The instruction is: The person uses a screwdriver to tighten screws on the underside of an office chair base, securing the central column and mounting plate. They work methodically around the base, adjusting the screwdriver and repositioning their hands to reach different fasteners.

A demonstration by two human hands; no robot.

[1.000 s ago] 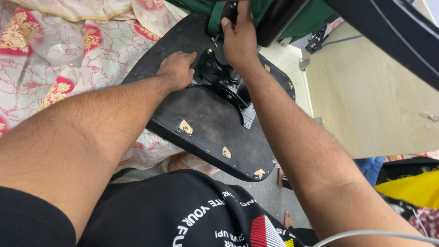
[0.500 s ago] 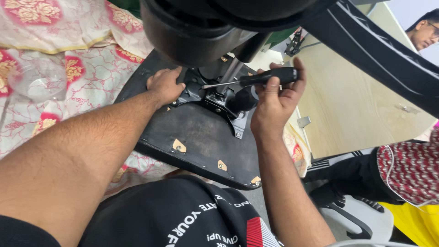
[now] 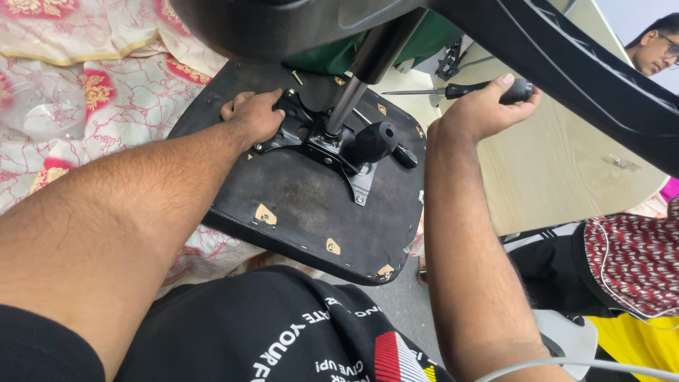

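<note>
Moved: right hand [image 3: 481, 113] has swung out from the bracket to two o'clock, carrying the screwdriver [image 3: 460, 90]; left hand [image 3: 254, 117] stays at ten o'clock.
Grip: right fist closed round the screwdriver handle; left palm lies flat, fingers loosely curled, on the metal bracket [image 3: 311, 134], holding nothing.
Seat: upturned chair seat [image 3: 297, 205] lies centre frame, post [image 3: 346, 106] rising from the bracket.
Technique: keep the bracket pinned and bring the blade in square to the screw.
Count: one screwdriver, one bracket, one knob [image 3: 375, 140], three tan patches along the six o'clock edge.
</note>
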